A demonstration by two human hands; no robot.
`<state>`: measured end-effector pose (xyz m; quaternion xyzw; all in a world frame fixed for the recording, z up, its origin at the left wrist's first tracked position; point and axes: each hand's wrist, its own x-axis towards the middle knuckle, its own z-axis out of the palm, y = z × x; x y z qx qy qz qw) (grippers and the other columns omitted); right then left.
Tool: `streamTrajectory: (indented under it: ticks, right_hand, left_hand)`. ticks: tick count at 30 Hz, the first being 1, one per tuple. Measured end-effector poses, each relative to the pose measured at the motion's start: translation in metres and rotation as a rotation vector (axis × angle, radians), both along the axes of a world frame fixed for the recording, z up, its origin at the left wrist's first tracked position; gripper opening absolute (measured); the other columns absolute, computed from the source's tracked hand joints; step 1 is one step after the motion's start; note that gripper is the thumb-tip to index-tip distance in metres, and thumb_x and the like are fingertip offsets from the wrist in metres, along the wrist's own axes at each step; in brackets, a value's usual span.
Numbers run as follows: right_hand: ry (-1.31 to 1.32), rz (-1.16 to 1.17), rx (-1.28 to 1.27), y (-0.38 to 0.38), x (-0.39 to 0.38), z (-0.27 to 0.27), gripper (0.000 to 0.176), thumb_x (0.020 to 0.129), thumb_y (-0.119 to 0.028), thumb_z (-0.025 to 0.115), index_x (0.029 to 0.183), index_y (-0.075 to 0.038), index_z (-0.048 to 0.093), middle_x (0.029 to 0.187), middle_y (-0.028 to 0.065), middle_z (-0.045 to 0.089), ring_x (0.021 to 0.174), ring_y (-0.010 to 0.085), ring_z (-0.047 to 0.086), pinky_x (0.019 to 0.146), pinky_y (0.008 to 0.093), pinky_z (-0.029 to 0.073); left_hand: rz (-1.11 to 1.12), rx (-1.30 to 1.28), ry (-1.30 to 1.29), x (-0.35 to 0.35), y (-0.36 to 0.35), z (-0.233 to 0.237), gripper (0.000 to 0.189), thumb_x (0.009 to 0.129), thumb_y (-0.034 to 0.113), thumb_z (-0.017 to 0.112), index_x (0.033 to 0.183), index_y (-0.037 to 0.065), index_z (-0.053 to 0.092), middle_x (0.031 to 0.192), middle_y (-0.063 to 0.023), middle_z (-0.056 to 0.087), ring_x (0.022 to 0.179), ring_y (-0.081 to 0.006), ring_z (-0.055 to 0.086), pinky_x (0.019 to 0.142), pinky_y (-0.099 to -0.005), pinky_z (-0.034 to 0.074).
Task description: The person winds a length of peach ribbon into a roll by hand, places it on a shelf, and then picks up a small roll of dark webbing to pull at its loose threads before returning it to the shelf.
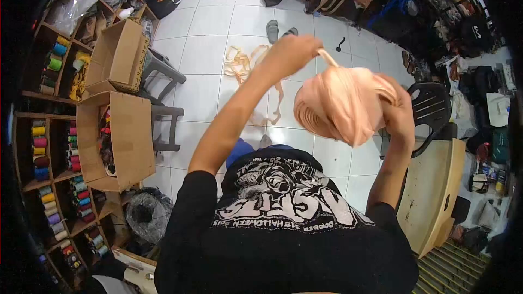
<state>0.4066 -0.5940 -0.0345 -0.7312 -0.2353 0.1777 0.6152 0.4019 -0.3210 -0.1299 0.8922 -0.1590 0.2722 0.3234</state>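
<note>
A thick, loosely wound roll of peach-coloured fabric strip (340, 103) is held up in front of me, its coiled layers showing at the lower left. My right hand (399, 113) grips it from the right side, the fingers partly hidden by the fabric. Above the roll, my left hand (294, 53) is closed on a narrow length of the same strip, which stretches between hand and roll. A tangle of loose peach strip (239, 65) lies on the floor beyond my left forearm, one tail hanging down near it.
Wooden shelves with thread spools (54, 64) line the left. Two cardboard boxes (131, 136) stand beside grey plastic stools (166, 125). Slippers (272, 31) lie on the tiled floor. A black chair (430, 106) and a wooden board (430, 196) stand at right.
</note>
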Motion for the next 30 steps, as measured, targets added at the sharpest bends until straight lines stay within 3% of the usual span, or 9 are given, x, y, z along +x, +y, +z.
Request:
streamTrajectory:
  ticks: [3, 7, 10, 12, 14, 21, 23, 28, 30]
  right_hand:
    - [-0.193, -0.055, -0.236, 0.003, -0.001, -0.007, 0.04, 0.076, 0.007, 0.057, 0.115, 0.004, 0.059, 0.106, 0.0115, 0.066, 0.097, 0.0154, 0.062, 0.085, 0.0271, 0.048]
    - [-0.298, -0.277, -0.201, 0.004, 0.007, -0.021, 0.036, 0.079, 0.002, 0.06, 0.115, 0.001, 0.06, 0.106, 0.0104, 0.066, 0.097, 0.0159, 0.063, 0.084, 0.0274, 0.048]
    - [-0.283, -0.365, -0.072, 0.003, 0.017, -0.036, 0.037, 0.082, 0.006, 0.054, 0.119, 0.004, 0.056, 0.111, 0.0121, 0.064, 0.101, 0.0173, 0.061, 0.09, 0.0279, 0.046]
    - [-0.241, -0.445, -0.047, 0.003, 0.028, -0.042, 0.039, 0.084, 0.008, 0.051, 0.122, 0.006, 0.054, 0.115, 0.0133, 0.062, 0.104, 0.0182, 0.061, 0.091, 0.0287, 0.047]
    - [-0.095, -0.507, 0.241, 0.009, 0.033, -0.044, 0.039, 0.084, 0.007, 0.051, 0.123, 0.006, 0.054, 0.116, 0.0134, 0.062, 0.104, 0.0183, 0.061, 0.09, 0.0284, 0.048]
    - [0.25, -0.474, 0.74, 0.017, 0.044, -0.042, 0.034, 0.086, 0.002, 0.053, 0.12, 0.003, 0.051, 0.097, 0.0084, 0.064, 0.07, 0.0108, 0.062, 0.06, 0.0231, 0.052]
    - [0.417, -0.399, 0.796, 0.007, 0.047, -0.043, 0.029, 0.086, 0.001, 0.052, 0.115, 0.003, 0.053, 0.083, 0.0039, 0.063, 0.052, 0.0056, 0.055, 0.048, 0.0206, 0.047]
    - [0.387, -0.033, 0.474, -0.008, 0.024, -0.03, 0.049, 0.079, 0.004, 0.058, 0.127, 0.003, 0.048, 0.107, 0.0124, 0.064, 0.1, 0.0164, 0.063, 0.079, 0.0271, 0.053]
    - [0.308, 0.084, 0.226, -0.013, 0.015, -0.025, 0.046, 0.078, 0.003, 0.059, 0.123, 0.004, 0.053, 0.109, 0.0106, 0.064, 0.092, 0.014, 0.064, 0.075, 0.0261, 0.052]
  left_hand:
    - [-0.004, 0.207, 0.124, -0.014, -0.005, 0.032, 0.012, 0.086, 0.02, 0.058, 0.092, 0.01, 0.06, 0.085, -0.0105, 0.062, 0.079, -0.0331, 0.061, 0.066, -0.0427, 0.049]
    - [0.024, -0.114, 0.162, -0.04, -0.032, 0.039, 0.017, 0.089, 0.019, 0.055, 0.088, 0.002, 0.06, 0.066, -0.0172, 0.06, 0.061, -0.0383, 0.059, 0.059, -0.0443, 0.049]
    - [0.082, -0.273, 0.102, -0.055, -0.056, 0.031, 0.017, 0.091, 0.016, 0.055, 0.089, 0.0, 0.061, 0.059, -0.0167, 0.059, 0.053, -0.0332, 0.06, 0.054, -0.0385, 0.049]
    - [-0.022, -0.455, 0.332, -0.063, -0.067, 0.024, 0.017, 0.092, 0.015, 0.055, 0.091, 0.0, 0.062, 0.058, -0.0139, 0.06, 0.053, -0.0264, 0.063, 0.052, -0.0345, 0.049]
    - [-0.157, -0.632, 0.538, -0.072, -0.077, 0.025, 0.019, 0.095, 0.017, 0.053, 0.096, -0.001, 0.062, 0.057, -0.0074, 0.059, 0.052, -0.0141, 0.062, 0.05, -0.0293, 0.048]
    - [-0.421, -1.032, 0.625, -0.073, -0.103, -0.042, 0.025, 0.1, 0.018, 0.044, 0.097, -0.002, 0.059, 0.066, -0.0054, 0.056, 0.059, -0.0115, 0.058, 0.054, -0.0268, 0.048]
    - [-0.319, -0.772, 0.552, -0.058, -0.083, -0.046, 0.016, 0.089, -0.001, 0.046, 0.097, -0.003, 0.059, 0.068, -0.0086, 0.057, 0.062, -0.0162, 0.06, 0.06, -0.0302, 0.05]
    - [-0.179, -0.052, -0.016, -0.009, -0.008, -0.026, 0.013, 0.08, 0.006, 0.057, 0.092, 0.006, 0.062, 0.084, -0.0117, 0.064, 0.077, -0.0298, 0.063, 0.072, -0.0417, 0.049]
    - [-0.094, 0.177, 0.023, 0.018, 0.018, -0.013, 0.01, 0.08, 0.008, 0.057, 0.089, 0.008, 0.061, 0.081, -0.0095, 0.063, 0.077, -0.0298, 0.062, 0.071, -0.043, 0.047]
